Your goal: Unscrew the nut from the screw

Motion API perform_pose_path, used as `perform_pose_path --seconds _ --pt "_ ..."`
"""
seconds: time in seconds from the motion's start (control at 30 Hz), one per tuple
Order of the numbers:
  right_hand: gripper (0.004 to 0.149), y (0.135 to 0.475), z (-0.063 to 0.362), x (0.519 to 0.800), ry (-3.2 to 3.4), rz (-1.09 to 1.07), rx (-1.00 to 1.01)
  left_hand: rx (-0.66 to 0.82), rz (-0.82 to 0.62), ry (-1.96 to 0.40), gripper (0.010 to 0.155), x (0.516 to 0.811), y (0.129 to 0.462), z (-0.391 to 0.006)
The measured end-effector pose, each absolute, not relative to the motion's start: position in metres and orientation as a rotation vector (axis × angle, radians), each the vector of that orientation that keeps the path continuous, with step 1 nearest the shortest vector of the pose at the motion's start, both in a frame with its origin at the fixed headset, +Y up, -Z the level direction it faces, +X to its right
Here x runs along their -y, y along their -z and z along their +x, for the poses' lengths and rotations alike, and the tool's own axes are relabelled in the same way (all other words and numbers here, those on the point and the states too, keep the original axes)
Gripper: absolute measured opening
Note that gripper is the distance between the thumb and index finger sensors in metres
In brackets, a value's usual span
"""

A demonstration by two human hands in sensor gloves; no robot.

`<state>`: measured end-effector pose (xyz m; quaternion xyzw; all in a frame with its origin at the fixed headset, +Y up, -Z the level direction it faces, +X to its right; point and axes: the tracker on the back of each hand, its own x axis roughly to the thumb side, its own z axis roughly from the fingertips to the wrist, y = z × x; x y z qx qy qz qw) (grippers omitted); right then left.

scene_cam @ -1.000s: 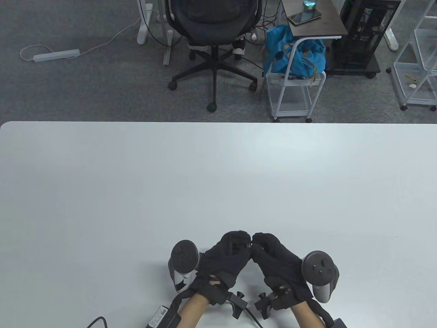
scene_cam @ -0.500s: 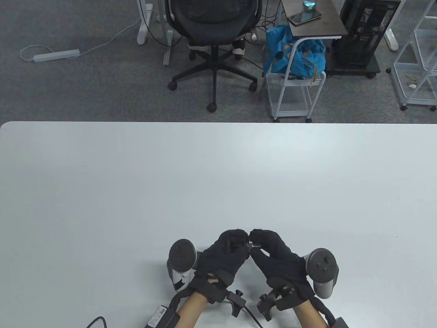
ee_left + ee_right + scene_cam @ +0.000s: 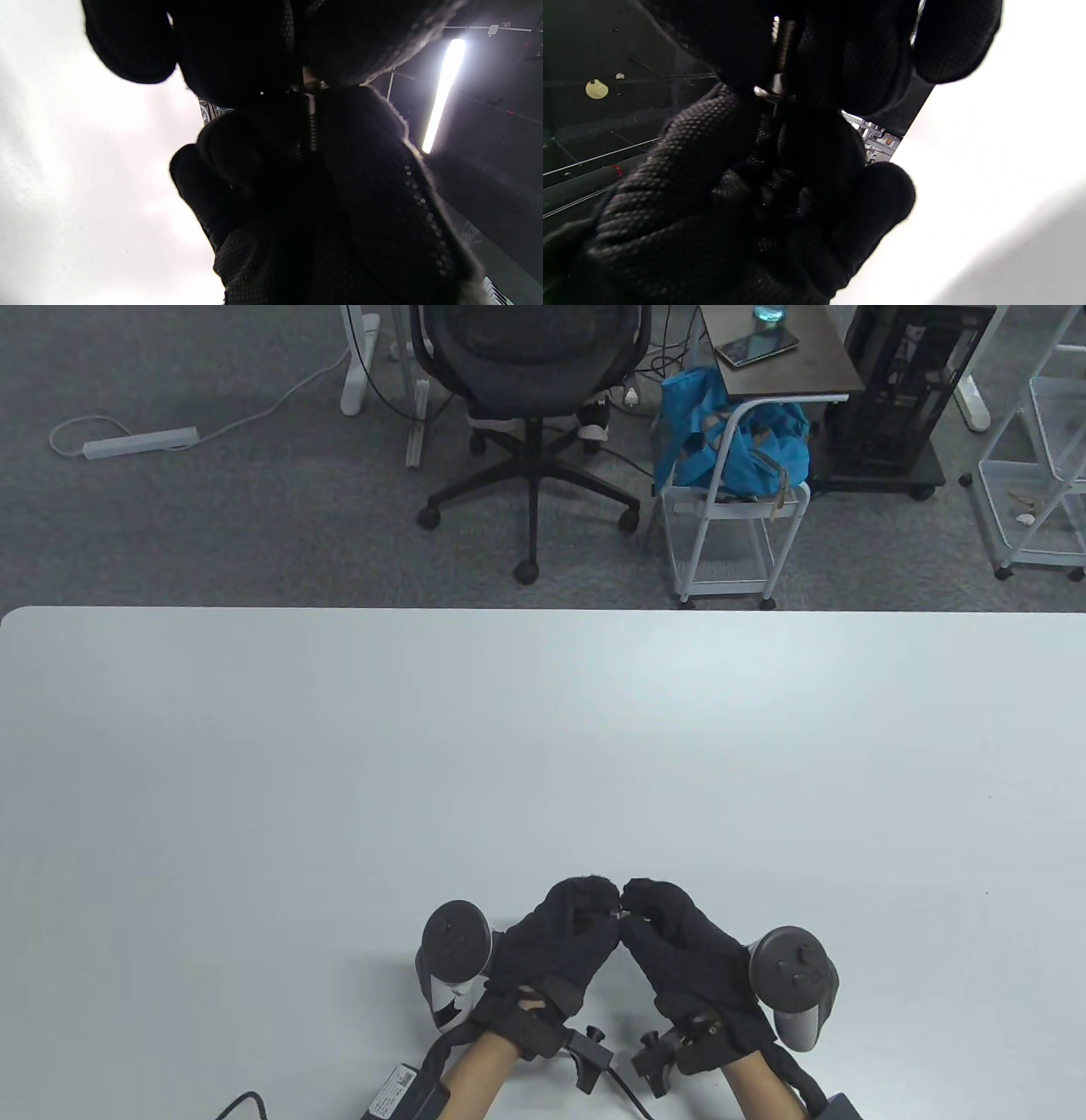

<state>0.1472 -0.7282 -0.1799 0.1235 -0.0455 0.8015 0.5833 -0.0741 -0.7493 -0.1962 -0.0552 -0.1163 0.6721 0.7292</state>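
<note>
From above we saw only our left hand [image 3: 560,946] and right hand [image 3: 687,959] touching; wrist views showed them pinching the screw [image 3: 312,129] and nut [image 3: 768,91].

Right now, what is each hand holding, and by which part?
Both hold one screw: left hand grips its threaded shank, right hand pinches the nut end.

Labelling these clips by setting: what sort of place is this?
Most likely an office or lab workspace. Beyond the white table there is grey carpet with a black swivel office chair, a power strip with its cable on the floor, and white wire shelving.
</note>
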Motion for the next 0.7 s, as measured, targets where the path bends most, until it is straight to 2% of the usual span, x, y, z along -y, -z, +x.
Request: perform_pose_path --seconds 0.2,0.27,0.33,0.4,0.53,0.7 --pt "0.049 0.181 0.146 0.728 -1.824 0.325 0.059 0.232 -0.127 -1.519 0.049 0.750 0.197 -0.077" --pt "0.055 0.181 0.147 0.730 -1.785 0.314 0.048 0.230 -0.126 -1.522 0.049 0.750 0.197 -0.076" --pt "0.068 0.181 0.148 0.734 -1.784 0.257 0.063 0.235 -0.125 -1.515 0.049 0.750 0.197 -0.076" --pt "0.071 0.181 0.149 0.737 -1.830 0.205 0.048 0.236 -0.123 -1.511 0.049 0.750 0.197 -0.076" --pt "0.057 0.181 0.146 0.736 -1.888 0.216 0.065 0.241 -0.125 -1.512 0.049 0.750 0.197 -0.075" --pt "0.054 0.180 0.145 0.732 -1.883 0.262 0.095 0.263 -0.117 -1.507 0.049 0.751 0.197 -0.076"
